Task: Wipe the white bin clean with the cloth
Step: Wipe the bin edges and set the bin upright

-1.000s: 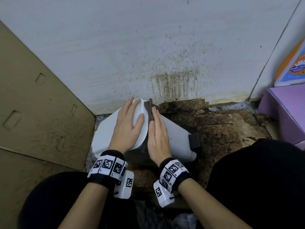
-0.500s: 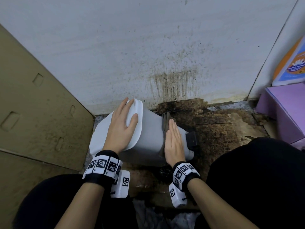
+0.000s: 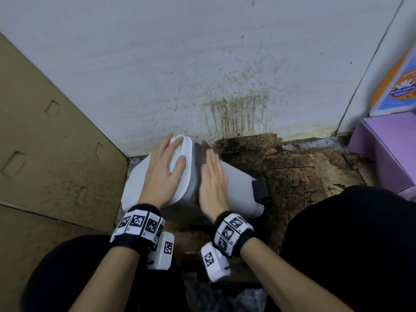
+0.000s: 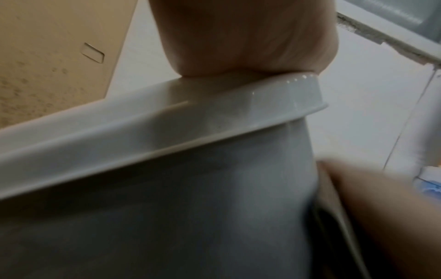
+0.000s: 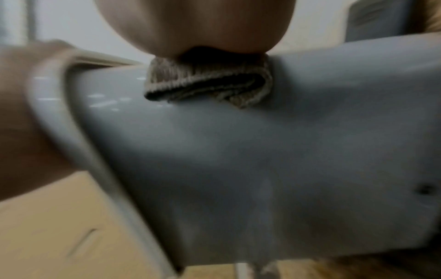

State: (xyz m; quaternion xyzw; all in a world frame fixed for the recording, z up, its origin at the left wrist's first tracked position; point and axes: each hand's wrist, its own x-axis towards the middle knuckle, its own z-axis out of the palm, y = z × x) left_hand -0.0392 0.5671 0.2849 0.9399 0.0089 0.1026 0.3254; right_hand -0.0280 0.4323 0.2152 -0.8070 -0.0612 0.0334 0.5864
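From the head view, the white bin [image 3: 236,188] lies tipped on its side on the stained floor [image 3: 299,176] against the spattered wall [image 3: 202,64]. My left hand [image 3: 164,174] lies flat with fingers spread on its lid end. My right hand [image 3: 212,183], fingers straight, presses the cloth [image 3: 203,146] onto its side; cardboard [image 3: 45,143] stands left and a purple box [image 3: 387,149] right.

At the left wrist, my palm [image 4: 245,37] rests on the bin's rim [image 4: 167,117]; my fingers are hidden.

At the right wrist, blurred, the folded cloth [image 5: 210,83] sits beneath my palm [image 5: 195,24].
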